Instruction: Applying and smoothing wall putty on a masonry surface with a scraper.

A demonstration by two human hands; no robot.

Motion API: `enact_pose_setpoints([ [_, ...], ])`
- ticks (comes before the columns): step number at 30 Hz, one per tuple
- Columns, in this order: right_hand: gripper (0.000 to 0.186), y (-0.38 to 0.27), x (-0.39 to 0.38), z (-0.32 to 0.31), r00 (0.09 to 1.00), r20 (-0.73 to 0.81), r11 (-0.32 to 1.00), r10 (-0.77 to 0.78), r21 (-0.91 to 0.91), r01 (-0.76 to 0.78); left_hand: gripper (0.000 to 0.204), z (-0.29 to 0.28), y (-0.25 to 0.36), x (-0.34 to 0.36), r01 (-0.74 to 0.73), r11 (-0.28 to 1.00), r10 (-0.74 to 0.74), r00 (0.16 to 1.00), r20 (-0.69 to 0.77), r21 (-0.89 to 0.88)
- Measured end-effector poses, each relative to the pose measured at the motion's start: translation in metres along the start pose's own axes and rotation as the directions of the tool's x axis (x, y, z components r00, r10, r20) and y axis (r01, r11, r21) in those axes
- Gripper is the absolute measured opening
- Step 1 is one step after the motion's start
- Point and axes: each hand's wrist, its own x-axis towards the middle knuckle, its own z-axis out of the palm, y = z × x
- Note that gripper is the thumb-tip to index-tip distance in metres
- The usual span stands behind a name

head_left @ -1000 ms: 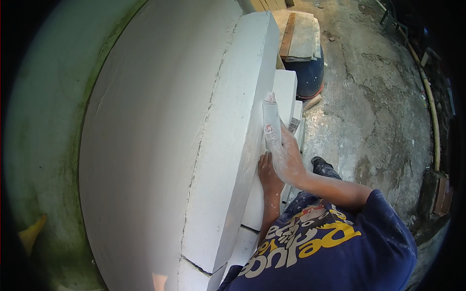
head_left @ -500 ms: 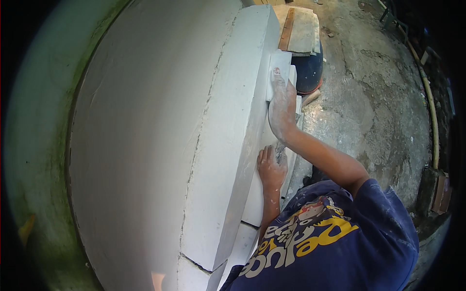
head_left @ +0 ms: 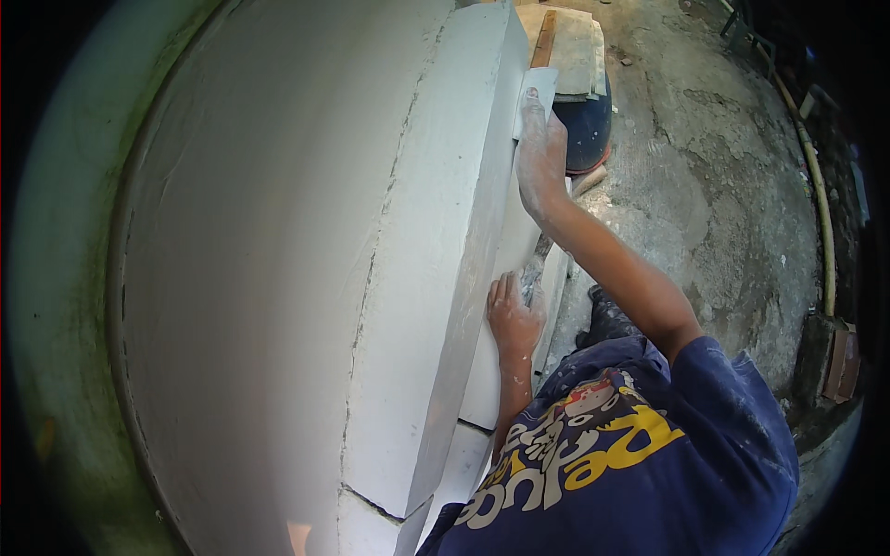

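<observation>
My right hand, dusted with white, grips a flat white spreader plate, thumb lying on its face. The plate's edge is against the side of a long white wall ledge, near its far end. Closer to me, my left hand is beside the lower white face under the ledge, fingers curled. By its thumb and fingers shows a smeared grey thing, too unclear to name. White smears mark both hands.
A broad white wall panel fills the left, with a rough crack along the ledge. Beyond my right hand, boards lie on a dark tub. Rough concrete floor runs along the right, with a long pole at its edge.
My right hand and the spreader plate have slid farther along the ledge, away from me. My left hand has stayed nearly in place.
</observation>
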Motion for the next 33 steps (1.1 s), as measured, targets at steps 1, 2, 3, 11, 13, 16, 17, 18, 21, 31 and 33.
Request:
enact_pose_setpoints([
  [1, 0.055, 0.004, 0.003, 0.0, 0.999, -0.018, 0.999, -0.051, -0.003, 0.051, 0.033, 0.002, 0.001, -0.001, -0.01, 1.0, 0.01, 1.0, 0.004, -0.003],
  [2, 0.053, 0.005, -0.018, 0.003, 0.999, -0.001, 0.999, -0.047, -0.013, 0.047, 0.03, 0.001, -0.005, -0.003, 0.02, 1.0, -0.021, 1.0, 0.009, 0.02],
  [3, 0.052, 0.002, -0.048, 0.001, 0.999, 0.013, 0.998, -0.049, -0.026, 0.049, 0.028, 0.002, -0.005, -0.005, 0.045, 0.998, -0.046, 0.999, 0.013, 0.038],
  [11, 0.056, 0.003, 0.007, -0.013, 0.985, 0.171, 0.997, 0.03, -0.077, -0.017, 0.026, -0.001, -0.006, -0.003, 0.03, 1.0, -0.03, 0.999, -0.03, -0.006],
  [13, 0.06, -0.003, 0.02, -0.018, 0.97, 0.22, 0.994, 0.107, -0.043, -0.1, 0.026, 0.004, 0.0, 0.0, -0.005, 0.999, 0.003, 0.998, -0.056, -0.036],
  [16, 0.063, 0.003, -0.028, 0.001, 0.987, 0.162, 0.995, -0.004, -0.097, 0.02, 0.025, -0.001, -0.011, -0.005, 0.083, 0.997, -0.083, 0.997, 0.003, -0.003],
  [17, 0.065, 0.006, -0.048, 0.001, 0.989, 0.146, 0.992, -0.005, -0.122, 0.023, 0.024, 0.002, -0.015, -0.005, 0.022, 0.999, -0.024, 0.999, -0.045, -0.044],
  [18, 0.067, 0.005, -0.058, 0.004, 0.991, 0.137, 0.989, 0.006, -0.145, 0.014, 0.023, 0.004, -0.022, -0.009, -0.029, 0.997, 0.022, 0.995, -0.093, -0.076],
  [21, 0.07, -0.003, -0.024, 0.013, 0.988, 0.152, 0.996, 0.002, -0.086, 0.011, 0.022, -0.005, -0.016, -0.008, 0.075, 0.995, -0.08, 0.994, -0.07, -0.064],
  [31, 0.068, -0.001, -0.005, 0.003, 0.947, 0.258, 0.971, -0.19, -0.097, 0.221, 0.02, -0.001, -0.012, -0.008, 0.095, 0.995, -0.097, 0.993, -0.073, -0.027],
  [33, 0.069, -0.008, -0.004, 0.002, 0.951, 0.273, 0.977, -0.146, -0.108, 0.181, 0.02, 0.0, -0.012, -0.006, 0.108, 0.994, -0.109, 0.993, -0.056, -0.009],
])
